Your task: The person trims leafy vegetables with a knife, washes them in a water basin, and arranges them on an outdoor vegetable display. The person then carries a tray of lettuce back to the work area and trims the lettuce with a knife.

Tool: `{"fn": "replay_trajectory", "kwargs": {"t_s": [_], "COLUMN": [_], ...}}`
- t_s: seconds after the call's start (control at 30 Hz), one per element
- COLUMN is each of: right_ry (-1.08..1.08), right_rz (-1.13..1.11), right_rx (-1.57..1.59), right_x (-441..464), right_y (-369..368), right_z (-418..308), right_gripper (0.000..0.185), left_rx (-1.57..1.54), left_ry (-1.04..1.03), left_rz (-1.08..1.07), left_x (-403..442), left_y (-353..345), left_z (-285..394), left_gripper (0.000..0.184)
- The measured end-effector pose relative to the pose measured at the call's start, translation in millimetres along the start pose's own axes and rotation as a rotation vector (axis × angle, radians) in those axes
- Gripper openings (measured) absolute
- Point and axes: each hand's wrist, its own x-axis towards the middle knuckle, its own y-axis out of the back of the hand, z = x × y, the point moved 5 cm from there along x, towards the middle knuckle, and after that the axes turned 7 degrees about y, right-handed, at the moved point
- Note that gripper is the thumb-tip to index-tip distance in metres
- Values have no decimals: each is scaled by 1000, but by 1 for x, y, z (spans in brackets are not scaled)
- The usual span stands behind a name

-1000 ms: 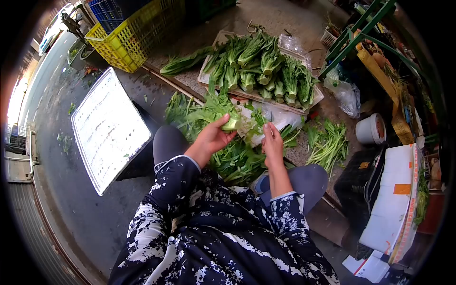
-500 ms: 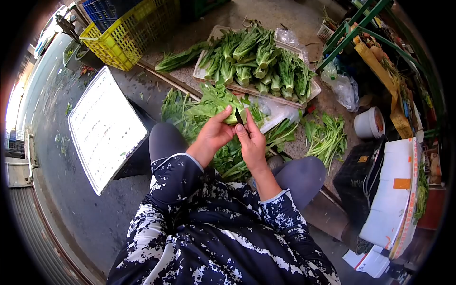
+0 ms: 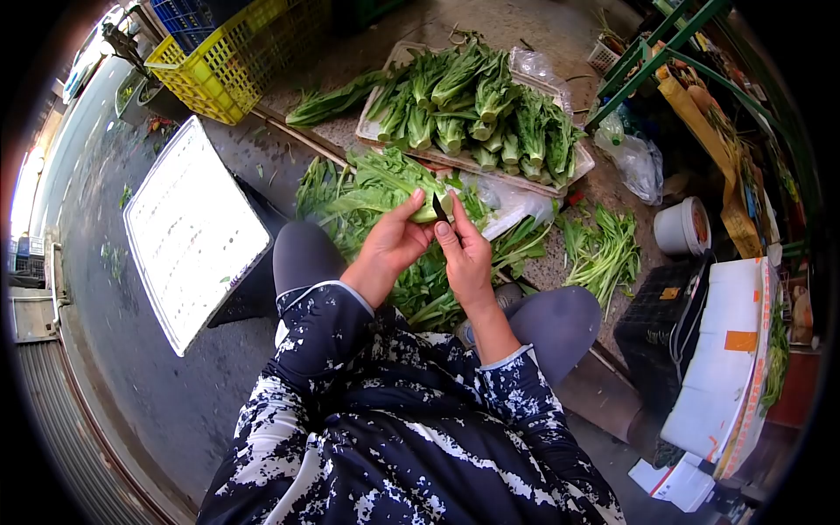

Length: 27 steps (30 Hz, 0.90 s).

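My left hand (image 3: 395,243) is closed round the stem end of a leafy lettuce head (image 3: 394,181), thumb on top, its leaves pointing away to the upper left. In my right hand (image 3: 465,249) is a small dark-bladed knife (image 3: 438,208), its handle hidden by the fingers. The blade stands up against the cut end of the stem. Loose leaves (image 3: 429,289) lie on the ground below both hands. Just beyond, a shallow tray (image 3: 573,179) carries a pile of lettuce heads (image 3: 477,101) with stem ends facing me.
A white lid-like panel (image 3: 197,236) tops a dark box at left. Yellow crate (image 3: 197,83) stands at upper left. Stripped leaf stalks (image 3: 604,258) lie to the right, near a grey bucket (image 3: 681,226), a black crate (image 3: 661,315) and a white foam box (image 3: 722,350).
The lettuce head and the hands have shifted very slightly, and the knife blade tilts a little differently at the stem end. Both hands keep their hold.
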Motion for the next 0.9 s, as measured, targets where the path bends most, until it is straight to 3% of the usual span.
{"fn": "replay_trajectory", "kwargs": {"t_s": [0.23, 0.37, 0.47, 0.5, 0.63, 0.8, 0.9], "right_ry": [122, -188, -526, -553, -596, -587, -628], "right_rz": [84, 241, 417, 433, 380, 122, 65], "right_rx": [-64, 357, 431, 341, 339, 268, 205], "right_x": [-1, -18, -33, -38, -20, 15, 25], "right_y": [2, 5, 11, 16, -8, -35, -57], "right_z": [9, 61, 92, 106, 96, 97, 98], "right_gripper": [38, 36, 37, 38, 24, 24, 30], "left_rx": [15, 119, 30, 31, 70, -41, -299], "left_ry": [-68, -110, -316, -321, -687, -986, -957], "left_rz": [39, -15, -16, 10, 34, 291, 466], "left_x": [-2, 5, -3, -15, -55, -113, -125], "left_y": [1, 16, 15, 7, 21, 117, 217], "left_z": [-1, -3, 20, 31, 104, 203, 244], "left_gripper": [25, 28, 24, 24, 38, 37, 29]}}
